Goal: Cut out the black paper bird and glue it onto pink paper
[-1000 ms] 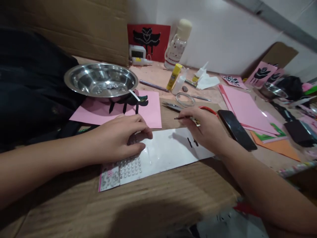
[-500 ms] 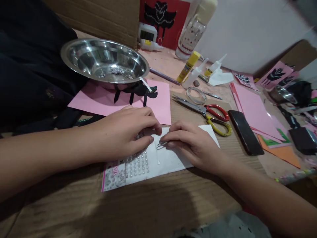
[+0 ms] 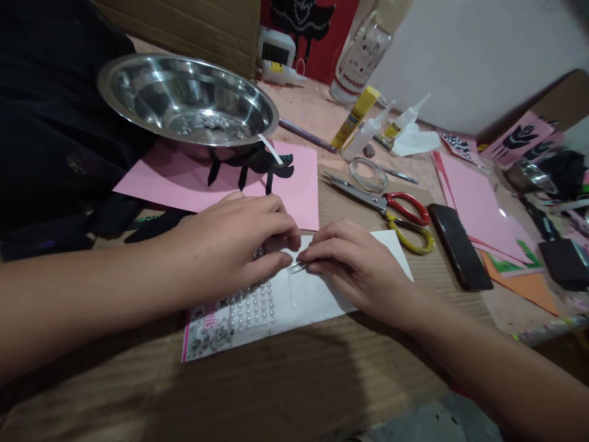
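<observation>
A white sheet of stick-on pearls (image 3: 252, 310) lies on the cardboard, its pink-edged printed end at the left. My left hand (image 3: 243, 239) rests over its upper part, fingers bent and curled together near a thin white strip (image 3: 292, 291); whatever is between the fingertips is too small to make out. From the right, my right hand (image 3: 354, 264) pinches small metal tweezers (image 3: 298, 267), whose tips point left at the strip, close to my left fingertips. Rows of pearls show below my left hand, and others are hidden under it.
A steel bowl (image 3: 188, 101) overlaps pink paper (image 3: 304, 190) with a black cutout. Red-and-yellow-handled scissors (image 3: 381, 205), a tape roll (image 3: 368, 175), a black phone (image 3: 460, 245) and a glue stick (image 3: 355, 118) lie beyond my right hand. Pink sheets (image 3: 478, 196) are further right.
The tweezers' tips have shifted slightly left, closer to my left fingertips and the strip. The view has tilted a little. My left hand keeps nearly the same pose.
</observation>
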The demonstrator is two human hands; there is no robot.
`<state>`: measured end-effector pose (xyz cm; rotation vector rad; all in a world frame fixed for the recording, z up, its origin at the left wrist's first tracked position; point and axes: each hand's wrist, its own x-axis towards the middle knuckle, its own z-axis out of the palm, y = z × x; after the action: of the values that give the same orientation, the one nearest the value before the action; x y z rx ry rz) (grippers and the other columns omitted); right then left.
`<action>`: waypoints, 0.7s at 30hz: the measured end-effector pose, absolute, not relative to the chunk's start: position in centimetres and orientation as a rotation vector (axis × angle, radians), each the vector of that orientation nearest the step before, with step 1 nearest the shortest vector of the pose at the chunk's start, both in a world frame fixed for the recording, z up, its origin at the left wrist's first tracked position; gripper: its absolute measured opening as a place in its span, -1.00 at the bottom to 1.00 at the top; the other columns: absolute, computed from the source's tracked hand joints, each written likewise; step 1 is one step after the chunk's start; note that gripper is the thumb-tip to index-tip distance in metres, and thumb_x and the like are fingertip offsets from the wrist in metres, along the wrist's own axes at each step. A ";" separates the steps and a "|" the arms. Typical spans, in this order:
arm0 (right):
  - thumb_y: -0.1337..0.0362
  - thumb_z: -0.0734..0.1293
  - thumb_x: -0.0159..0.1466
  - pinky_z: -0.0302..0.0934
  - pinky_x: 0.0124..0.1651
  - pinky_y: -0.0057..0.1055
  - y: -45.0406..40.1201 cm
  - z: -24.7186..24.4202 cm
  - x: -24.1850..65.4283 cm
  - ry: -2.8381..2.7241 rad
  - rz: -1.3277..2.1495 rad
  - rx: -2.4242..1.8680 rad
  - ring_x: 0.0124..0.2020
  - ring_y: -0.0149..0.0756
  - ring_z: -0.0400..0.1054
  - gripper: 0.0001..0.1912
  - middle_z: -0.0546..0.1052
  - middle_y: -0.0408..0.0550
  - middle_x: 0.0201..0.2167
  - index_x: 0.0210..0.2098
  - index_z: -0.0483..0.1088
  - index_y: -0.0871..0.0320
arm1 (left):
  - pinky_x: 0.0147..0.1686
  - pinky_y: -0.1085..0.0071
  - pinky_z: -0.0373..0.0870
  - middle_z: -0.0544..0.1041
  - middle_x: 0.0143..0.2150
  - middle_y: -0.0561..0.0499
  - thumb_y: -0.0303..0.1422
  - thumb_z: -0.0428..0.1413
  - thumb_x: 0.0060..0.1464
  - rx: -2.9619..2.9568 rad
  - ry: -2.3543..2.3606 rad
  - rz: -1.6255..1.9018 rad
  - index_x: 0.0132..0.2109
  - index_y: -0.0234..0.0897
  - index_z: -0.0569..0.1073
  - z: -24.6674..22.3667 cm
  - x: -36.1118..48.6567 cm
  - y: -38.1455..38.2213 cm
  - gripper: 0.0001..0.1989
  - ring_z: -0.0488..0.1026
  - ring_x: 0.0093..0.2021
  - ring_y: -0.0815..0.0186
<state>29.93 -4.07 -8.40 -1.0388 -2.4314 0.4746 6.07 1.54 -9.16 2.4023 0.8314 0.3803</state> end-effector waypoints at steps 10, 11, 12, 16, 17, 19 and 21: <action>0.40 0.34 0.45 0.35 -0.09 -0.29 -4.0 -8.4 29.7 -2.445 0.451 -1.026 -0.15 -0.22 0.44 -0.89 0.56 -0.02 -0.20 -0.12 0.52 0.12 | -0.15 0.19 0.19 0.57 -0.11 0.03 -0.27 0.15 0.20 2.411 0.815 0.432 -0.11 -0.08 0.60 -9.4 6.1 1.5 -0.84 0.46 -0.13 0.13; 0.40 0.34 0.45 0.34 -0.10 -0.28 -4.0 -8.4 29.7 -2.447 0.453 -1.018 -0.15 -0.22 0.43 -0.89 0.56 -0.02 -0.20 -0.12 0.52 0.12 | -0.16 0.19 0.19 0.57 -0.11 0.03 -0.27 0.15 0.20 2.415 0.812 0.444 -0.11 -0.08 0.60 -9.5 6.1 1.5 -0.84 0.46 -0.14 0.13; 0.40 0.34 0.45 0.34 -0.10 -0.28 -4.0 -8.4 29.7 -2.449 0.457 -1.011 -0.16 -0.22 0.43 -0.89 0.56 -0.02 -0.20 -0.12 0.52 0.12 | -0.16 0.19 0.19 0.57 -0.12 0.03 -0.27 0.14 0.20 2.420 0.809 0.452 -0.11 -0.09 0.60 -9.5 6.1 1.5 -0.84 0.46 -0.14 0.13; 0.42 0.33 0.45 0.34 -0.09 -0.28 -4.0 -8.4 29.8 -2.452 0.475 -1.012 -0.15 -0.21 0.43 -0.88 0.56 0.00 -0.20 -0.13 0.53 0.16 | -0.16 0.18 0.19 0.56 -0.12 0.03 -0.27 0.14 0.21 2.426 0.804 0.449 -0.11 -0.09 0.60 -9.5 6.1 1.5 -0.83 0.46 -0.16 0.14; 0.42 0.33 0.45 0.33 -0.09 -0.28 -4.0 -8.3 29.8 -2.453 0.481 -1.008 -0.14 -0.21 0.43 -0.88 0.56 0.00 -0.20 -0.14 0.53 0.15 | -0.16 0.19 0.20 0.57 -0.12 0.03 -0.27 0.15 0.20 2.423 0.804 0.430 -0.10 -0.10 0.60 -9.4 6.0 1.5 -0.83 0.46 -0.15 0.14; 0.41 0.32 0.46 0.33 -0.08 -0.29 -4.1 -8.2 29.8 -2.454 0.501 -0.998 -0.14 -0.22 0.42 -0.87 0.56 -0.01 -0.20 -0.14 0.53 0.14 | -0.15 0.19 0.21 0.57 -0.10 0.01 -0.27 0.15 0.20 2.414 0.814 0.391 -0.10 -0.10 0.60 -9.3 6.0 1.4 -0.83 0.46 -0.13 0.13; 0.42 0.32 0.46 0.32 -0.07 -0.31 -4.1 -8.1 29.8 -2.465 0.543 -0.980 -0.14 -0.23 0.41 -0.87 0.56 -0.01 -0.21 -0.14 0.53 0.15 | -0.15 0.19 0.21 0.57 -0.10 0.00 -0.26 0.15 0.20 2.406 0.829 0.378 -0.10 -0.11 0.60 -9.2 6.0 1.4 -0.82 0.46 -0.12 0.11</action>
<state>29.80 -4.12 -8.06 -0.9797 -2.4651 0.5426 6.03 1.43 -9.16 2.4060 0.8286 0.3776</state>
